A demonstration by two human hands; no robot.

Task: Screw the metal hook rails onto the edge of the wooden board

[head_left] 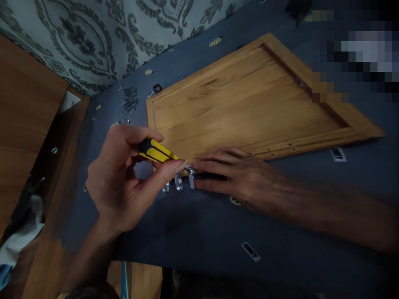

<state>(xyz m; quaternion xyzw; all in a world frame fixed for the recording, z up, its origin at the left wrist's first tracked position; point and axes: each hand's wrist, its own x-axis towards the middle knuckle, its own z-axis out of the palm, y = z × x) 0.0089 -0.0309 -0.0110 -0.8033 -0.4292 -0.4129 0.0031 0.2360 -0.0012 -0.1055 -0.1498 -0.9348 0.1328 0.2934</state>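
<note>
A yellow-and-black screwdriver (pixel 156 151) is gripped tight by the fingers of the left hand (pixel 124 178), right at the near left corner of the wooden panel (pixel 249 99), which is laid flat on blue cloth (pixel 193 232). The right hand (pixel 237 174) is spread flat, fingers released, pressed onto the metal hooks (pixel 178 182) beside that corner. More hardware (pixel 130 101) is piled far left.

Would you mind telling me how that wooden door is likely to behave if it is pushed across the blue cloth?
The wooden door looks solid and framed, so it is probably stiff and fairly heavy. Lying flat, it should slide, not tip, though the blue cloth may drag or bunch.
</note>
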